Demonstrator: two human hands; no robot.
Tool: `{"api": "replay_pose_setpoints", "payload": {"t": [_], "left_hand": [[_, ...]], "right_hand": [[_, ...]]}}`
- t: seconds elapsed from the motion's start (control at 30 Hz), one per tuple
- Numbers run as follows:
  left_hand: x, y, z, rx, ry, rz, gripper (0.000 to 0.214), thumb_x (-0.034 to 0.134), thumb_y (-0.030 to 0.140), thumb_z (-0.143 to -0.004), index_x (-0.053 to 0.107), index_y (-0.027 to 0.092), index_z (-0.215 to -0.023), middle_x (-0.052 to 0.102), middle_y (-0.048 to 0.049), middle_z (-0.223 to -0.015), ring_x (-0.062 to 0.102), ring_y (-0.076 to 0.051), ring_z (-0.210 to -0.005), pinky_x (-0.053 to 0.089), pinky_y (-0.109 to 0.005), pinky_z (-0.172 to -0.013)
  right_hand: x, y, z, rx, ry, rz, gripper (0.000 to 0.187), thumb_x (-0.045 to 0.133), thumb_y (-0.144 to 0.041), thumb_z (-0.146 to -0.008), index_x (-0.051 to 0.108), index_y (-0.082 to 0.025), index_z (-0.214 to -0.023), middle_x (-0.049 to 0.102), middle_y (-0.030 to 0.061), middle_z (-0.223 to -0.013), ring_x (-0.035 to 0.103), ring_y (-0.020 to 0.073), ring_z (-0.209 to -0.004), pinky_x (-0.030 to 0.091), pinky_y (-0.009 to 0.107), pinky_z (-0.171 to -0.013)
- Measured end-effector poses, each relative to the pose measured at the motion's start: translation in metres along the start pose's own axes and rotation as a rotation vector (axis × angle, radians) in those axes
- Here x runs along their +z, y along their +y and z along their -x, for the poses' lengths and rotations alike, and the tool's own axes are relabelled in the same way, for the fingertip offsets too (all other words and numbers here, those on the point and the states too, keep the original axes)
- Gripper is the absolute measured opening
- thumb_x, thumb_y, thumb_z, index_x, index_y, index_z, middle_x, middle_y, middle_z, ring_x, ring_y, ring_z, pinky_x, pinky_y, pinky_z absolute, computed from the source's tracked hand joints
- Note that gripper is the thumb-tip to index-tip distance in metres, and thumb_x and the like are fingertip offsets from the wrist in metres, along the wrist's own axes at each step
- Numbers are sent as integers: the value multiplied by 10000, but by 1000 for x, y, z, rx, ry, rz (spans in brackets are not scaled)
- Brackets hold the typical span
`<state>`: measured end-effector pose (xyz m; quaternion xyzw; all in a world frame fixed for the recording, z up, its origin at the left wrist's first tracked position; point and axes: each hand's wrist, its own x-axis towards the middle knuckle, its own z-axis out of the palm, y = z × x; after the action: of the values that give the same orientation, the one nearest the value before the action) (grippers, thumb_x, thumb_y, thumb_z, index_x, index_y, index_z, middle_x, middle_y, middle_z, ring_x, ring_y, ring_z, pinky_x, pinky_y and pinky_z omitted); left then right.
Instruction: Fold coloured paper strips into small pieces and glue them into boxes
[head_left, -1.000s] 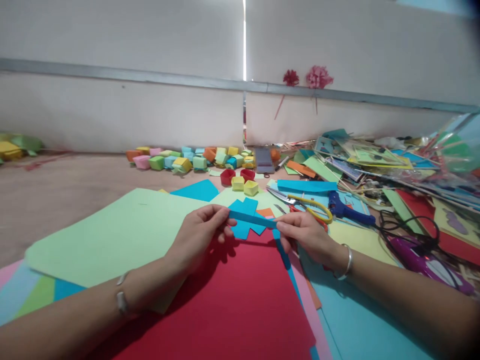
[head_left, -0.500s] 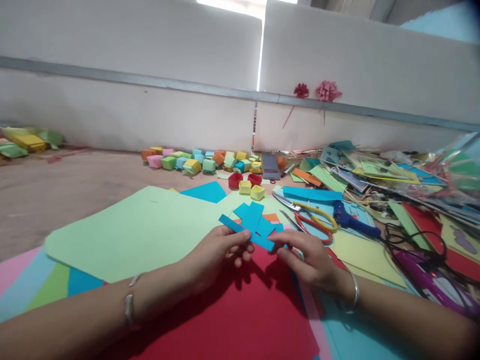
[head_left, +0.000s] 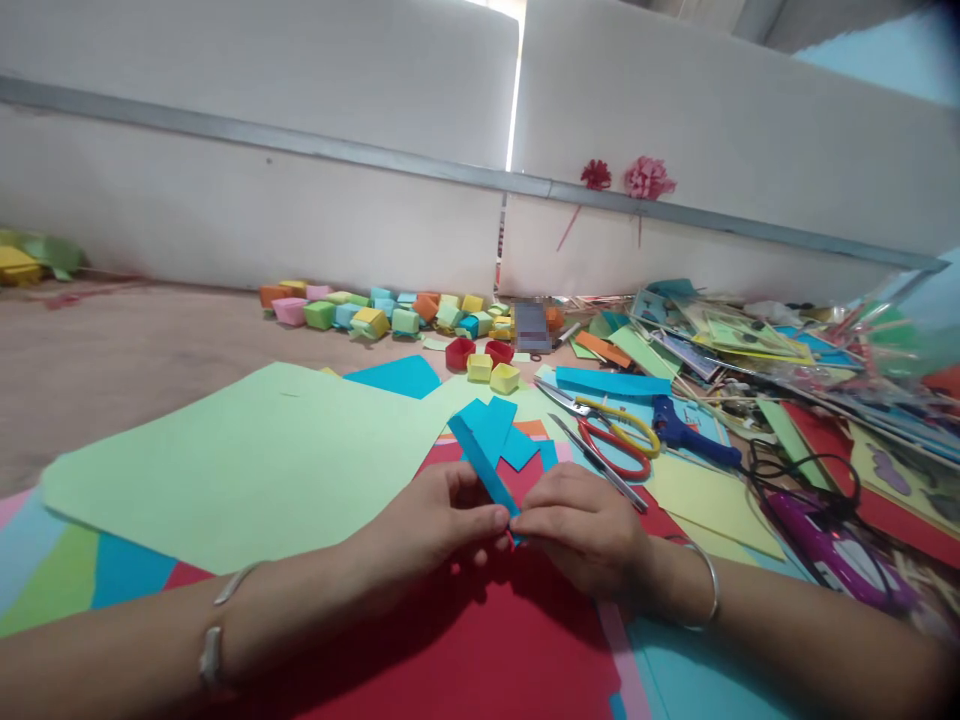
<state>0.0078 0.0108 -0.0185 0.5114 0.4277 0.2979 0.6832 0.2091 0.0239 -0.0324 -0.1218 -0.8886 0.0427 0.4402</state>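
Note:
My left hand point(head_left: 442, 520) and my right hand point(head_left: 577, 525) meet fingertip to fingertip over a red paper sheet point(head_left: 480, 640). Both pinch the near end of a narrow blue paper strip point(head_left: 480, 460), which slants up and away to the left from my fingers. Behind the strip lie a few blue paper offcuts point(head_left: 499, 425). A large light green sheet point(head_left: 247, 465) is spread to the left of my hands. Each wrist wears a silver bangle.
Yellow-handled and red-handled scissors point(head_left: 619, 435) and a blue glue gun point(head_left: 686, 435) lie right of my hands. A purple tool with a black cord point(head_left: 832, 545) sits further right. Several small folded paper boxes point(head_left: 390, 315) line the back. A heap of paper scraps point(head_left: 757, 335) fills the right.
My hands have come together and closer to me. The blue strip, held level between them a second ago, now tilts up to the left, pinched at its near end.

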Motion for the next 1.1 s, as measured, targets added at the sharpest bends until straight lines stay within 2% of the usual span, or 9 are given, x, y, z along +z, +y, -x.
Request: {"api": "replay_pose_setpoints", "payload": {"t": [0.1, 0.23, 0.47, 0.77, 0.9, 1.0, 1.1], "left_hand": [[2, 0, 2, -3, 40, -62, 346, 751, 426, -699, 636, 129, -834, 585, 12, -596, 521, -110, -513, 367, -225, -478], [3, -2, 2, 20, 43, -95, 334, 728, 433, -713, 597, 145, -821, 595, 9, -631, 550, -128, -528, 390, -252, -498], [3, 0, 2, 39, 24, -136, 310, 691, 423, -743, 590, 144, -835, 618, -8, -653, 576, -145, -554, 405, -275, -526], [4, 2, 1, 35, 21, -105, 304, 705, 415, -709, 586, 148, -793, 598, -1, -644, 565, -148, -559, 438, -288, -540], [6, 5, 3, 67, 15, -93, 266, 715, 359, -681, 587, 145, -776, 605, 0, -659, 577, -149, -596, 447, -288, -576], [8, 7, 4, 54, 26, -140, 262, 742, 304, -625, 565, 154, -747, 593, 14, -633, 588, -153, -579, 441, -283, -556], [8, 7, 3, 68, 64, -179, 238, 724, 295, -631, 535, 169, -703, 554, 36, -595, 555, -133, -537, 410, -265, -514]], "right_hand": [[1, -3, 0, 83, -36, -53, 178, 541, -219, -946, 682, -139, -873, 679, 79, -788, 591, 145, -693, 508, 279, -615], [2, -10, -1, 305, -38, -148, 132, 583, -237, -916, 653, -171, -825, 688, 42, -743, 612, 138, -694, 519, 272, -647], [2, -18, -4, 584, -48, -195, 74, 604, -178, -825, 576, -184, -757, 619, -20, -659, 509, 82, -552, 415, 193, -517], [2, -18, -6, 734, -103, -357, 51, 585, -159, -815, 545, -189, -809, 593, -30, -688, 503, 83, -583, 412, 194, -546], [1, -18, -7, 783, -78, -376, 85, 594, -144, -789, 527, -195, -774, 563, -41, -674, 478, 84, -586, 391, 200, -544], [0, -18, -7, 805, -68, -380, 101, 602, -135, -778, 523, -196, -758, 557, -45, -672, 463, 83, -583, 381, 200, -540], [0, -16, -4, 789, -90, -383, 97, 600, -127, -785, 538, -196, -758, 576, -40, -685, 484, 87, -604, 399, 201, -560]]}}
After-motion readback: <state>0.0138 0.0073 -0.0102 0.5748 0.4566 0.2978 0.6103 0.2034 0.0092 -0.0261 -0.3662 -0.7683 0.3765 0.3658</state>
